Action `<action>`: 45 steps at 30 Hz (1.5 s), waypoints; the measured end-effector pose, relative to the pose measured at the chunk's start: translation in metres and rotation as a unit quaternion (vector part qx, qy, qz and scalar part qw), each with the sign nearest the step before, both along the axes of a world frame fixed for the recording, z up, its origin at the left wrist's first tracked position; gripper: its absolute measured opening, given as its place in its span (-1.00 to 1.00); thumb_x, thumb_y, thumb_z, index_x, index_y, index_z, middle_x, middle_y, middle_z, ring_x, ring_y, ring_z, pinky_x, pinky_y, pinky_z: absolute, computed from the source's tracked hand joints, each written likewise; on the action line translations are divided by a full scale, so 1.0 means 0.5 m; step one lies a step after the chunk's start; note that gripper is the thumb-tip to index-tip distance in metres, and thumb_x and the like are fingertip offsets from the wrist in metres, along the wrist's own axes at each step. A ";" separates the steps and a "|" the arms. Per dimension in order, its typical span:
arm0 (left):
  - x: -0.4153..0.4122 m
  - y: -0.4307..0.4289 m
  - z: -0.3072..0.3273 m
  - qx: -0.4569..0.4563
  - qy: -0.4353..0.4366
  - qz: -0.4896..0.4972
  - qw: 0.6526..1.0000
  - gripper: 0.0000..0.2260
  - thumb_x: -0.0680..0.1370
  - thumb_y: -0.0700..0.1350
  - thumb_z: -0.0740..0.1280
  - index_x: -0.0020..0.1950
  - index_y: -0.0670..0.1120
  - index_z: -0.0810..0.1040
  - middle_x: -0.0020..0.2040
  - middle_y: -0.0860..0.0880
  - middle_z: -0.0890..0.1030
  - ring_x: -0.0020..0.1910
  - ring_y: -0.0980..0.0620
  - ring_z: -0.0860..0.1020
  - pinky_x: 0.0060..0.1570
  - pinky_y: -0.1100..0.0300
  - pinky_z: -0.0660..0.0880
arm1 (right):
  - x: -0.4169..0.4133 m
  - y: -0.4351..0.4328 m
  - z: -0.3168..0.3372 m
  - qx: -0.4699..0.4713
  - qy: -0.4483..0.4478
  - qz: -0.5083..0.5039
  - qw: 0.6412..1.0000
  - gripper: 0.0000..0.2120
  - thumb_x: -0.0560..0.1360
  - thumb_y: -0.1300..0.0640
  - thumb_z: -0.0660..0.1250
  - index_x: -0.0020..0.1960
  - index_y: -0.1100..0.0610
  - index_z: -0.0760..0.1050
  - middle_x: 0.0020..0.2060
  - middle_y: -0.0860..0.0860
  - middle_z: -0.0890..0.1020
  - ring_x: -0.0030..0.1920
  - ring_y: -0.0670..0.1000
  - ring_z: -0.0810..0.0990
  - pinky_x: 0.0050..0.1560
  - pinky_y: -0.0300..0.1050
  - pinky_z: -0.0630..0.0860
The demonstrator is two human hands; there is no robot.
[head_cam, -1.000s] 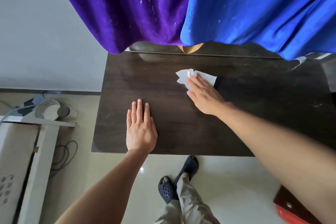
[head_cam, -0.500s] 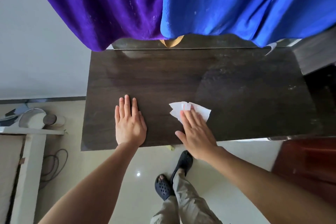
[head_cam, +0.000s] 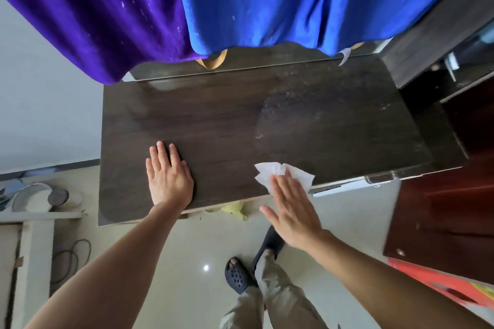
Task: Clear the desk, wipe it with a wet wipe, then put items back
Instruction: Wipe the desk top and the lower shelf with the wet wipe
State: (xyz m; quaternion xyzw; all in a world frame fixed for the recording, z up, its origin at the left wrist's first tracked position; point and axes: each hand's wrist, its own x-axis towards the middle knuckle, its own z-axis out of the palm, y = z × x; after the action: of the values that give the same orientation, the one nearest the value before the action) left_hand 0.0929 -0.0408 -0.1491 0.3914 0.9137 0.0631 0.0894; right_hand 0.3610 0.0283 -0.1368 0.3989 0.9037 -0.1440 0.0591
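We are pressing the straight fingers of our right grip (head_cam: pixel 293 213) on a white, crumpled wet wipe (head_cam: pixel 267 175), which is lying under those fingertips at the near edge of the dark surface (head_cam: pixel 240 120). Our left grip (head_cam: pixel 169 179) is lying flat on the surface, fingers straight, well to the left of it. Our fingers are hiding the wipe's middle, and a purple cloth (head_cam: pixel 93 21) and a blue cloth (head_cam: pixel 294 0) are covering the surface's far edge.

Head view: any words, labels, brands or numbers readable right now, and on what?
No readable text in this view.
White tag on the blue cloth: too small to read.
Red-and-orange item at lower right: markings blurred, unreadable.
Desk and wet wipe: no print visible.
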 end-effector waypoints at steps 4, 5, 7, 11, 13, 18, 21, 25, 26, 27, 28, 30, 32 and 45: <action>0.002 0.002 0.012 -0.012 0.002 -0.012 1.000 -0.56 0.61 -0.10 0.09 0.48 -0.20 0.21 0.52 -0.25 0.11 0.50 -0.25 0.02 0.46 -0.09 0.00 | -0.047 -0.035 0.018 -0.031 0.027 0.138 0.990 -0.37 0.60 -0.21 -0.09 0.50 0.19 0.10 0.51 0.14 0.14 0.52 0.06 -0.07 0.50 -0.06 -0.15; 0.009 0.004 0.014 -0.004 0.002 -0.016 1.000 -0.56 0.61 -0.11 0.11 0.47 -0.20 0.23 0.51 -0.25 0.13 0.50 -0.25 0.03 0.46 -0.09 0.01 | -0.029 -0.010 0.021 -0.022 0.029 0.153 0.988 -0.40 0.60 -0.20 -0.10 0.48 0.18 0.14 0.49 0.13 0.21 0.51 0.04 -0.03 0.49 -0.08 -0.13; 0.041 0.017 0.017 0.025 -0.006 -0.023 0.999 -0.57 0.60 -0.13 0.14 0.45 -0.20 0.27 0.50 -0.25 0.17 0.49 -0.25 0.08 0.46 -0.09 0.04 | 0.016 0.067 0.021 -0.004 0.015 0.127 0.992 -0.38 0.60 -0.21 -0.19 0.43 0.19 0.21 0.43 0.18 0.33 0.48 0.09 0.12 0.46 -0.01 0.05; 0.111 0.063 0.007 0.063 -0.045 -0.007 0.997 -0.58 0.60 -0.15 0.13 0.45 -0.22 0.26 0.50 -0.22 0.19 0.50 -0.20 0.11 0.47 -0.06 0.04 | 0.033 0.193 0.026 -0.014 -0.047 0.066 0.997 -0.24 0.56 -0.27 -0.31 0.47 0.24 0.18 0.48 0.17 0.21 0.49 0.18 0.15 0.40 0.16 0.25; 0.122 0.072 -0.001 0.072 -0.047 0.019 0.996 -0.58 0.60 -0.16 0.09 0.46 -0.23 0.25 0.51 -0.20 0.19 0.51 -0.17 0.10 0.48 -0.04 0.01 | 0.019 0.159 0.028 -0.015 -0.045 0.142 0.989 -0.26 0.56 -0.26 -0.32 0.50 0.21 0.12 0.51 0.13 0.15 0.52 0.14 0.04 0.46 0.10 0.11; 0.132 0.071 -0.017 0.066 -0.012 0.034 0.997 -0.55 0.59 -0.12 -0.03 0.45 -0.27 0.24 0.51 -0.20 0.19 0.51 -0.16 0.09 0.47 -0.01 -0.02 | 0.003 0.135 0.022 -0.035 -0.013 0.310 0.950 -0.43 0.62 -0.15 -0.13 0.52 0.13 0.09 0.52 0.07 0.09 0.53 0.05 -0.07 0.46 -0.03 -0.11; 0.133 0.075 -0.017 0.051 0.004 0.036 0.998 -0.53 0.60 -0.10 -0.07 0.45 -0.27 0.23 0.50 -0.21 0.19 0.51 -0.15 0.10 0.47 0.00 -0.04 | -0.130 0.267 0.015 -0.025 -0.006 0.253 0.967 -0.44 0.63 -0.11 -0.05 0.54 0.12 0.02 0.54 0.03 0.04 0.53 0.00 -0.14 0.48 -0.12 -0.23; 0.134 0.077 -0.013 0.043 0.021 0.035 0.998 -0.53 0.59 -0.09 -0.07 0.44 -0.27 0.27 0.48 -0.21 0.24 0.49 -0.16 0.14 0.46 0.00 0.00 | -0.247 0.372 0.012 -0.022 -0.028 0.173 0.984 -0.43 0.63 -0.09 -0.03 0.53 0.18 -0.02 0.54 0.07 0.02 0.53 0.08 -0.09 0.50 -0.01 -0.10; 0.135 0.077 -0.012 0.044 0.019 0.038 0.998 -0.53 0.59 -0.09 -0.07 0.44 -0.27 0.27 0.48 -0.21 0.25 0.49 -0.16 0.15 0.46 -0.01 0.01 | -0.231 0.360 0.008 -0.023 -0.021 0.189 0.981 -0.43 0.63 -0.09 -0.02 0.52 0.18 0.02 0.53 0.08 0.06 0.53 0.09 -0.07 0.50 0.02 -0.06; 0.136 0.077 -0.012 0.043 0.018 0.040 0.998 -0.53 0.59 -0.09 -0.06 0.44 -0.26 0.28 0.48 -0.21 0.25 0.49 -0.15 0.15 0.46 -0.01 0.02 | -0.197 0.331 0.007 -0.019 -0.012 0.221 0.975 -0.44 0.62 -0.10 -0.01 0.51 0.19 0.06 0.51 0.09 0.12 0.53 0.10 -0.03 0.49 0.05 -0.01; 0.136 0.077 -0.012 0.042 0.017 0.041 0.998 -0.52 0.59 -0.09 -0.06 0.44 -0.26 0.28 0.48 -0.21 0.24 0.50 -0.15 0.14 0.47 -0.02 0.03 | -0.150 0.292 0.010 -0.016 -0.003 0.251 0.968 -0.44 0.61 -0.10 -0.02 0.50 0.19 0.12 0.50 0.09 0.18 0.52 0.11 0.01 0.47 0.08 0.05; 0.135 0.078 -0.013 0.040 0.016 0.041 0.998 -0.53 0.58 -0.10 -0.05 0.44 -0.26 0.28 0.49 -0.21 0.24 0.50 -0.15 0.13 0.46 -0.04 0.05 | -0.039 0.209 0.017 -0.023 0.001 0.316 0.949 -0.44 0.60 -0.12 -0.02 0.49 0.18 0.18 0.49 0.09 0.21 0.52 0.09 0.05 0.44 0.07 0.06; 0.134 0.078 -0.014 0.041 0.017 0.045 0.998 -0.54 0.58 -0.11 -0.04 0.43 -0.26 0.28 0.48 -0.21 0.24 0.50 -0.15 0.14 0.46 -0.06 0.07 | 0.026 0.176 0.018 -0.034 -0.023 0.361 0.932 -0.45 0.60 -0.11 -0.01 0.50 0.15 0.17 0.51 0.07 0.16 0.52 0.06 0.01 0.44 0.02 0.00; 0.145 0.087 -0.018 0.047 0.030 0.062 0.997 -0.55 0.58 -0.14 -0.01 0.42 -0.28 0.30 0.47 -0.24 0.26 0.48 -0.18 0.16 0.45 -0.09 0.10 | -0.133 0.387 0.012 -0.007 0.038 0.244 0.969 -0.43 0.58 -0.09 -0.01 0.44 0.27 0.22 0.45 0.20 0.25 0.47 0.22 0.17 0.45 0.10 0.12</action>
State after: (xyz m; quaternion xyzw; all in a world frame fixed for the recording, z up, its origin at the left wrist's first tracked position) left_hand 0.1652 0.0026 -0.1581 0.3394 0.9345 0.0993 0.0395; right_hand 0.2944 0.2219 -0.1309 0.1602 0.9742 -0.1470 0.0609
